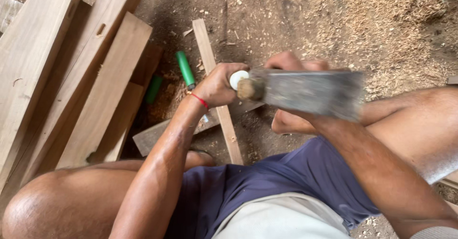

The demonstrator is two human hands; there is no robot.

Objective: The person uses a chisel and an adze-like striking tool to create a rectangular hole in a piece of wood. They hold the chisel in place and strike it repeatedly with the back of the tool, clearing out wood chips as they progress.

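- Wide planks [71, 77] lay stacked beside the narrow wooden strip [217, 91], on its far side from the hammer, over dirt ground strewn with sawdust [381, 15].
- The strip ran from near the person's lap out over a short crosspiece [157, 136].
- Above the strip, the blurred block-headed hammer [310, 93] was gripped by the right hand [291, 65], fingers wrapped around it.
- The left hand [217, 84] was closed in a fist round a chisel [241, 81], only its pale butt and wooden handle end showing, just over the strip.
- A green-handled tool [185, 69] lay beside the strip.
- Judged from this, blows should land squarely on the butt, with the chisel held steady and fingers below the end.
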